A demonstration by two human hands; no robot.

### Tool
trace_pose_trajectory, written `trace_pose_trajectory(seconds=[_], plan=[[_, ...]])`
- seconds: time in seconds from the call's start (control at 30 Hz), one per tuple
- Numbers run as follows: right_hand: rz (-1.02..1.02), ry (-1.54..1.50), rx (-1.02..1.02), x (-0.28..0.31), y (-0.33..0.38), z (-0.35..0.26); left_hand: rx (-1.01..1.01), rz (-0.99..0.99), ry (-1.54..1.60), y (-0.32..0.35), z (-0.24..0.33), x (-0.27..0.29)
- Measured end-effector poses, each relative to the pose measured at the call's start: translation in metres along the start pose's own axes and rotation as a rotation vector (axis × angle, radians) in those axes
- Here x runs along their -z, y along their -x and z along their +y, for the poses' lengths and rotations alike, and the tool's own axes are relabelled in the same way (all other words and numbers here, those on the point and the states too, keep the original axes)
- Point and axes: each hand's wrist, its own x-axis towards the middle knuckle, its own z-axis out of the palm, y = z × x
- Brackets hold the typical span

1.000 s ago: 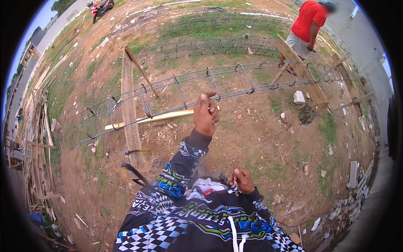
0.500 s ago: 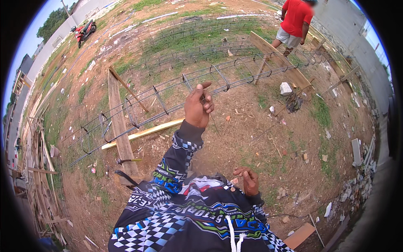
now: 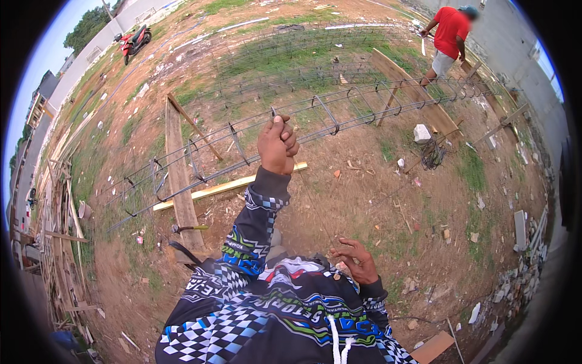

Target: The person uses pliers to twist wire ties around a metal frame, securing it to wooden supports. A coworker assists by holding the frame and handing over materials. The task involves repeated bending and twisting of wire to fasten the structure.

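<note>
A: Nearest first. What is at 6 o'clock?

B: Wearer's drawstring top (image 3: 242, 315), dark, checked. Printed lettering on chest and sleeves, partly lost in folds; not transcribed.

A: Hands?

B: Right hand (image 3: 359, 263), 5 o'clock, in front of the top: index finger extended, others bent. Anything pinched there: cannot tell. Left hand (image 3: 277, 145), just off centre toward 11: fingers curled closed, thumb by index, at the rebar cage (image 3: 326, 114). Whether they grip a bar or thin wire cannot be told; the hand covers that spot.

A: Cage position?

B: Slanting from between 8 and 9 across to 2, crossing a plank (image 3: 177, 164) at 9 and a wooden board (image 3: 418, 97) at 2. Far end hard to separate from the clutter there.

A: Lower left?

B: Hammer (image 3: 189, 228) at 8, yellow handle, at the plank's near end. Pale batten (image 3: 233, 185) on the soil, part behind the left forearm.

A: Containers?

B: One pale bucket (image 3: 85, 210), 9 o'clock, beside stacked timber (image 3: 57, 261). Contents not discernible.

A: Farthest?

B: Co-worker in a red shirt (image 3: 452, 33), between 1 and 2, lower legs partly behind the board. Red motor scooter (image 3: 134, 43), between 10 and 11; markings too small to read.
</note>
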Motion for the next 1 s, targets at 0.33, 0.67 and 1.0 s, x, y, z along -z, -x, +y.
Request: trace_pose_trajectory(seconds=[0.33, 0.67, 1.0], plan=[[-0.105, 0.106, 0.075, 0.001, -0.006, -0.007, -0.082, 0.033, -0.017, -0.001, 0.007, 0.001], [0.029, 0.179, 0.095, -0.012, -0.011, -0.011, -0.171, 0.034, -0.25, -0.006, 0.012, 0.005], [-0.061, -0.308, -0.146, -0.017, -0.007, -0.014, -0.114, 0.009, 0.3, -0.009, 0.026, 0.013]])
